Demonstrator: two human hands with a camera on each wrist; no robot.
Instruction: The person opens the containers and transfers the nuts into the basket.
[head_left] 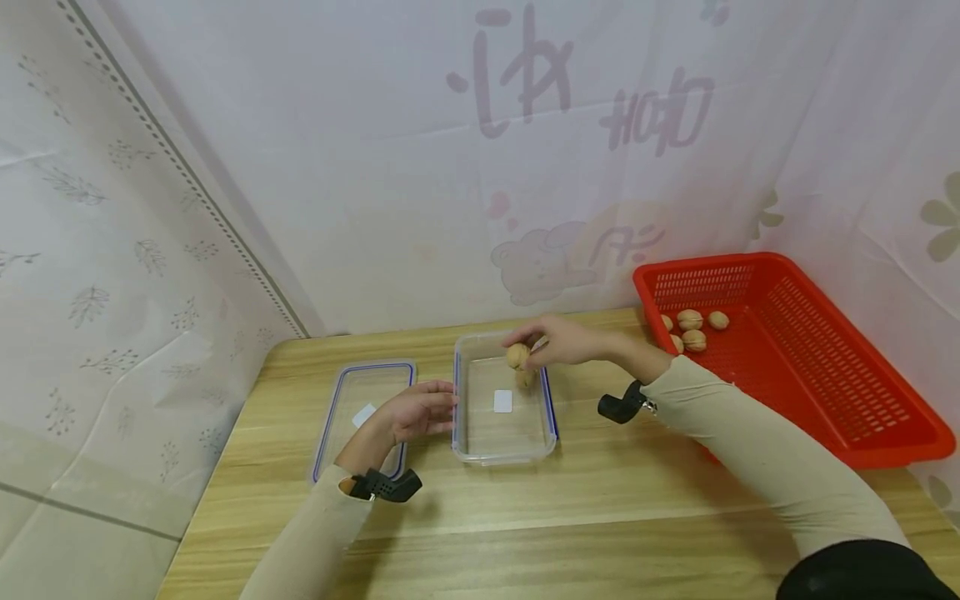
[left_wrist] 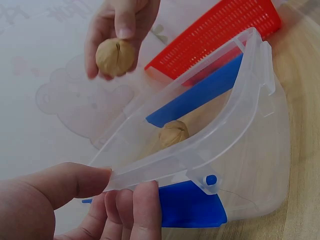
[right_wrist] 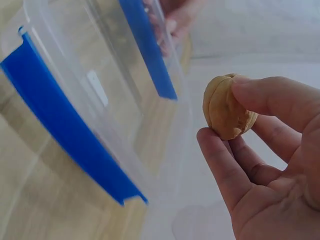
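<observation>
My right hand [head_left: 558, 342] pinches a walnut [head_left: 517, 357] between thumb and fingertips, held above the far part of a clear plastic container [head_left: 480, 446] with blue side clips. The right wrist view shows the same walnut [right_wrist: 227, 107] from close up. Inside the container lies another walnut [left_wrist: 173, 133], near the far right corner, partly behind the held one in the head view. My left hand [head_left: 422, 411] holds the container's left side, thumb [left_wrist: 82, 182] at the rim and fingers [left_wrist: 145, 210] against the outer wall beside a blue clip [left_wrist: 192, 204].
A clear lid with a blue seal [head_left: 339, 417] lies on the wooden table [head_left: 480, 533] left of the container, partly under my left arm. At the right stands a red basket [head_left: 847, 367] with several walnuts [head_left: 693, 340] at its left end. A printed curtain [head_left: 375, 208] hangs behind.
</observation>
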